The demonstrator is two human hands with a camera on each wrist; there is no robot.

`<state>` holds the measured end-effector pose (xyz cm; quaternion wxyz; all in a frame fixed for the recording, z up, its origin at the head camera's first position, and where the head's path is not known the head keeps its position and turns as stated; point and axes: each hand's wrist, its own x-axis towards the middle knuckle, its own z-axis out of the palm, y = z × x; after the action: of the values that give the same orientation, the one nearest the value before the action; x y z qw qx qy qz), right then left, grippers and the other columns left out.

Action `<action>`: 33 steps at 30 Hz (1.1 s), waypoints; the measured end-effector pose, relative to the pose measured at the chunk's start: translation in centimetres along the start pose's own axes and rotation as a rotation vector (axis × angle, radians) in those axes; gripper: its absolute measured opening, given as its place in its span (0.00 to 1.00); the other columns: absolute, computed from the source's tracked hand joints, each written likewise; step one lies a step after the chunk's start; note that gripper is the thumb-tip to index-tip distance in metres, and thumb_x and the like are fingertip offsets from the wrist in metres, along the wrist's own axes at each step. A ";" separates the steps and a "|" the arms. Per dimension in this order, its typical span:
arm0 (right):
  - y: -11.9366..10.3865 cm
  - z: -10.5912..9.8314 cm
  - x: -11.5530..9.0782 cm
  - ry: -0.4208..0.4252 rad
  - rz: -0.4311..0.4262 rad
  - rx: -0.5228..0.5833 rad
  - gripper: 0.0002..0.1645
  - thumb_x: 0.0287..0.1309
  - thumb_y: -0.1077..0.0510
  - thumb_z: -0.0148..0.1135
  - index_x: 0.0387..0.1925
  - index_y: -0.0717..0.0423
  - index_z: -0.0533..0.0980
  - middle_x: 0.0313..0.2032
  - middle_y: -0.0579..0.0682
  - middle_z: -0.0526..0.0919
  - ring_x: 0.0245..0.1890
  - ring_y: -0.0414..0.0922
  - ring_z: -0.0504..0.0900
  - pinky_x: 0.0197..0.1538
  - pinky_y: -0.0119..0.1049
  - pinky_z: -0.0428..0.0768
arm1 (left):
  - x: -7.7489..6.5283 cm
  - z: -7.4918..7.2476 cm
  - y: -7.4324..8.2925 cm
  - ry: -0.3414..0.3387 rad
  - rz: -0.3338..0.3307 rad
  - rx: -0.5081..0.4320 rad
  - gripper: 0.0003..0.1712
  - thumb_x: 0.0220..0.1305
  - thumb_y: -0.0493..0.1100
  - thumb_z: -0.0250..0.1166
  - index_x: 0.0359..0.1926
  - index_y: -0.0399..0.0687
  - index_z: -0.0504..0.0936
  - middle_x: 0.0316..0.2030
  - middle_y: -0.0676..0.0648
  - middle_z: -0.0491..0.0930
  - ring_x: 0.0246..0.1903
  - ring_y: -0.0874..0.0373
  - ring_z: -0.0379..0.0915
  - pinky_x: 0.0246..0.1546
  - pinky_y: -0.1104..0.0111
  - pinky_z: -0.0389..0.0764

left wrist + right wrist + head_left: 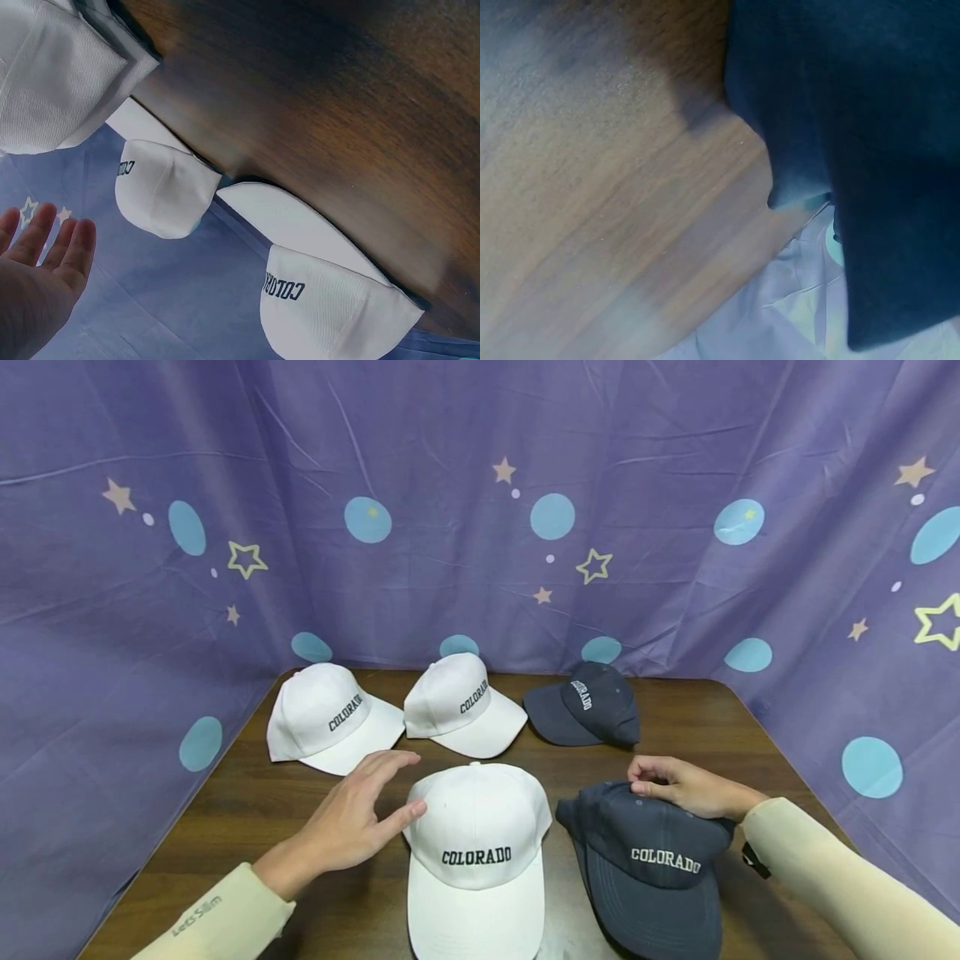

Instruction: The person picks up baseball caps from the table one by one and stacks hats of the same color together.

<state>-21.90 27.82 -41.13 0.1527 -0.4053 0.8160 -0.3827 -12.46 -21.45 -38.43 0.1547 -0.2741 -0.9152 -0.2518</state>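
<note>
My right hand (678,783) pinches the crown of a dark navy cap (637,827) with white COLORADO lettering at the front right, its brim facing me. Along that cap's left side a further dark edge shows. In the right wrist view the navy cloth (885,150) fills the right side, with the fingers almost wholly hidden. My left hand (348,822), fingers spread and relaxed, hovers at the left of a white cap (476,818) with black COLORADO lettering; its thumb tip overlaps the crown's edge. Nothing lies in the left palm (37,300) in the left wrist view.
Across the back of the brown wooden table (225,827) sit a white cap (315,718) at left, another white cap (446,702) in the middle and a navy cap (607,706) at right. A purple curtain (450,435) with stars and blue ovals hangs behind.
</note>
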 end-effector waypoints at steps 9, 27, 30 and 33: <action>-1.2 -1.1 -0.3 0.051 0.047 -0.132 0.09 0.71 0.53 0.48 0.44 0.42 0.76 0.37 0.41 0.80 0.37 0.41 0.78 0.41 0.36 0.77 | 0.1 0.0 -0.1 0.004 0.000 -0.003 0.35 0.64 0.66 0.56 0.65 0.56 0.65 0.63 0.54 0.65 0.64 0.58 0.55 0.61 0.55 0.65; -2.0 -2.7 -1.5 0.262 0.117 -0.113 0.19 0.75 0.56 0.40 0.40 0.47 0.79 0.43 0.54 0.83 0.46 0.45 0.78 0.48 0.38 0.77 | -0.1 0.3 -0.3 0.042 -0.003 0.002 0.33 0.64 0.63 0.58 0.65 0.57 0.65 0.62 0.57 0.66 0.63 0.59 0.57 0.58 0.53 0.68; -2.1 -2.8 -1.9 0.310 0.135 -0.134 0.18 0.75 0.55 0.41 0.40 0.45 0.79 0.44 0.53 0.82 0.48 0.43 0.77 0.50 0.36 0.76 | -0.1 0.3 -0.4 0.047 -0.016 0.004 0.32 0.64 0.63 0.58 0.64 0.58 0.66 0.61 0.56 0.66 0.63 0.59 0.57 0.58 0.53 0.68; -2.1 -2.9 -2.3 0.349 0.166 -0.149 0.18 0.75 0.53 0.41 0.41 0.45 0.79 0.45 0.51 0.82 0.49 0.42 0.77 0.51 0.35 0.75 | -0.1 0.4 -0.6 0.055 -0.037 0.010 0.31 0.64 0.63 0.57 0.64 0.57 0.67 0.61 0.55 0.67 0.62 0.58 0.58 0.58 0.53 0.68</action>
<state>-20.91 30.29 -37.78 0.0095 -0.2745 0.8867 -0.3720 -12.79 -21.74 -39.05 0.1763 -0.2493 -0.9167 -0.2576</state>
